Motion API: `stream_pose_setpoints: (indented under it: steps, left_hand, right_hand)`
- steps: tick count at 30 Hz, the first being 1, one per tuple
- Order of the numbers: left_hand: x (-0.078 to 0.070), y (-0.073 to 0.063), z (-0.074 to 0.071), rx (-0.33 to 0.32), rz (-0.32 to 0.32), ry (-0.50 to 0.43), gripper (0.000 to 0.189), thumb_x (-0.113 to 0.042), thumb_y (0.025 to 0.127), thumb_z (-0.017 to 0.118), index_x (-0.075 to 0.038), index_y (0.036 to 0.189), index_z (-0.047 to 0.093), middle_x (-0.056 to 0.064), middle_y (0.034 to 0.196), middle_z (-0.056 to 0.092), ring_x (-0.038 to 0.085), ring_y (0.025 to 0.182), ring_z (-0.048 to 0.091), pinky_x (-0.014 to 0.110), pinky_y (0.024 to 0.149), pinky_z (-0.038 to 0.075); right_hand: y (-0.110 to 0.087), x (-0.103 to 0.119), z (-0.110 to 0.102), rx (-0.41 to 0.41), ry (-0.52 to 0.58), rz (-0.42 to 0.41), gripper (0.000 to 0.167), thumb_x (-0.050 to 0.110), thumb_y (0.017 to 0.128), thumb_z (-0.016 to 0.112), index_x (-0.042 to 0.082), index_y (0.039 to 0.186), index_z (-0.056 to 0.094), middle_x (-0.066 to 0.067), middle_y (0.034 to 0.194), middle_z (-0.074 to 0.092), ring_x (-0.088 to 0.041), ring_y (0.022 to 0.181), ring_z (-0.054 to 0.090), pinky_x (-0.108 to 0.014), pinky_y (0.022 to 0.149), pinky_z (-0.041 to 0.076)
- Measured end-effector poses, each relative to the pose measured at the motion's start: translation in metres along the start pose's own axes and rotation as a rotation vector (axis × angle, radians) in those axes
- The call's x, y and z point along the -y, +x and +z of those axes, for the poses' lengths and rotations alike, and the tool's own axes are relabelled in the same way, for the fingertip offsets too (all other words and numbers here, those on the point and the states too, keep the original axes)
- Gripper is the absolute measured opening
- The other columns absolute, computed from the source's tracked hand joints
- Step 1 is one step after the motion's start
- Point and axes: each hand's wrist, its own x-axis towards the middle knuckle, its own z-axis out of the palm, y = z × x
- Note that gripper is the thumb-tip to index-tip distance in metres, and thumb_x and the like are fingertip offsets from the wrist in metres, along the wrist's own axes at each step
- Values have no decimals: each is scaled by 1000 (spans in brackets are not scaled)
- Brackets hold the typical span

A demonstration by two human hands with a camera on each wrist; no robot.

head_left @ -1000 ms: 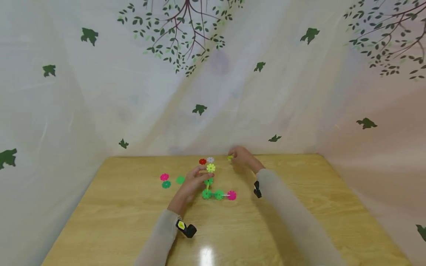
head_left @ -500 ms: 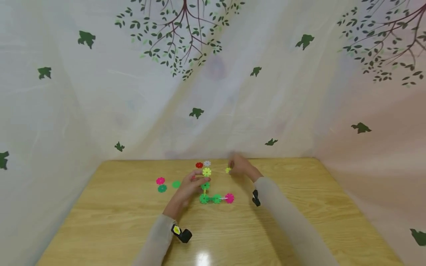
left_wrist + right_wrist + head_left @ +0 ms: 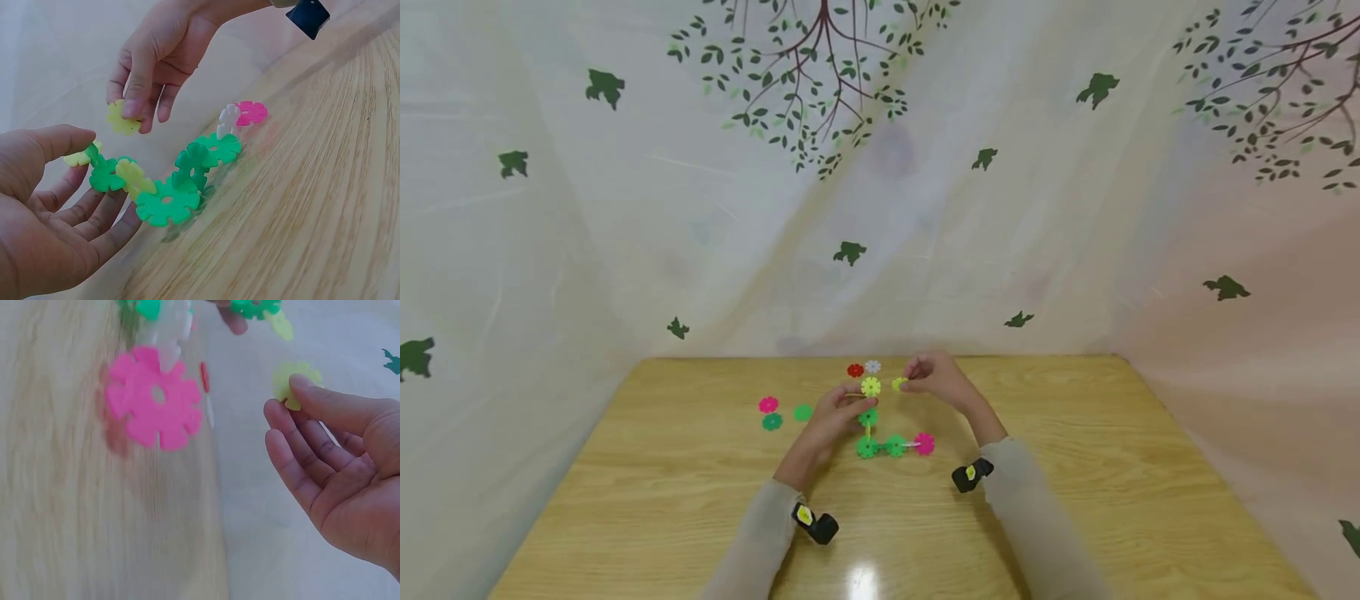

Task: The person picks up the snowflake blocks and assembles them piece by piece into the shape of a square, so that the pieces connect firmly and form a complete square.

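A chain of interlocking flower-shaped discs bends in an L in the head view, from a yellow disc [image 3: 871,387] at the top through green discs [image 3: 867,447] to a pink disc [image 3: 924,443]. My left hand [image 3: 830,423] pinches it near the top; in the left wrist view the thumb and a finger grip a green disc [image 3: 94,154] edge-on. My right hand [image 3: 946,385] pinches a loose yellow flower disc [image 3: 289,380] between thumb and fingers. That disc is just right of the chain's top yellow one, apart from it. A white disc [image 3: 229,119] joins the pink end.
Loose flower discs lie on the wooden table [image 3: 685,508]: red [image 3: 855,370] and white [image 3: 872,367] at the back, pink [image 3: 768,404], teal [image 3: 772,422] and green [image 3: 803,412] left of my left hand. A leaf-patterned curtain [image 3: 760,250] hangs behind the table's back edge.
My right hand has brought the loose yellow disc left and slightly nearer, towards the chain's top. The left hand keeps its grip on the chain in about the same place.
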Motion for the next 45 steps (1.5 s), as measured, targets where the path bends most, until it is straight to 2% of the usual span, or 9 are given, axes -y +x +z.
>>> stream_pose_setpoints:
  steps: [4, 10, 15, 22, 29, 38, 45]
  left_hand:
    - [1, 1, -3, 2, -7, 6, 35, -17, 97, 69, -2, 127, 59, 22, 127, 67, 12, 91, 66, 28, 74, 56]
    - [1, 2, -6, 8, -12, 6, 39, -20, 97, 70, -2, 130, 57, 24, 131, 65, 12, 93, 66, 29, 76, 56]
    - [1, 2, -7, 16, -8, 9, 38, -17, 98, 68, 0, 130, 57, 25, 132, 65, 11, 92, 66, 29, 78, 55]
    - [1, 2, -6, 4, -13, -15, 33, -14, 98, 68, -1, 126, 60, 22, 126, 68, 11, 90, 66, 28, 74, 56]
    - [-1, 3, -5, -12, -9, -34, 30, -16, 98, 68, -1, 124, 61, 13, 116, 74, 11, 88, 68, 30, 75, 57]
    - [-3, 2, -3, -51, 3, -50, 25, -19, 101, 64, 0, 117, 65, 23, 115, 73, 12, 82, 71, 31, 74, 60]
    - [-4, 1, -2, -87, -11, -83, 16, -16, 99, 67, -3, 107, 67, 17, 110, 75, 12, 83, 72, 32, 74, 62]
  right_hand:
    - [-3, 2, 8, -25, 36, 4, 14, 3, 88, 78, -4, 95, 67, -4, 86, 68, -10, 77, 64, -36, 77, 60]
    - [-4, 2, 19, -62, 75, -13, 14, 3, 88, 77, -5, 96, 69, -11, 90, 71, -13, 80, 65, -26, 74, 57]
    - [-4, -3, 26, -82, 93, -14, 15, 2, 89, 77, -7, 97, 70, -16, 93, 72, -9, 80, 65, -21, 72, 55]
    - [-2, -3, 31, -71, 109, -30, 16, 0, 89, 76, -10, 100, 70, -26, 98, 72, -15, 84, 67, -21, 72, 56]
    - [-2, -2, 33, -96, 86, -50, 11, 1, 88, 77, -5, 95, 73, -20, 94, 74, -15, 83, 68, -21, 73, 57]
    - [-5, 5, 37, -115, 7, -86, 7, 2, 87, 78, -3, 91, 73, -17, 90, 75, -18, 82, 70, -25, 74, 59]
    - [-6, 9, 40, -142, -40, -103, 5, 5, 88, 79, 2, 88, 75, -13, 91, 75, -14, 84, 69, -29, 77, 60]
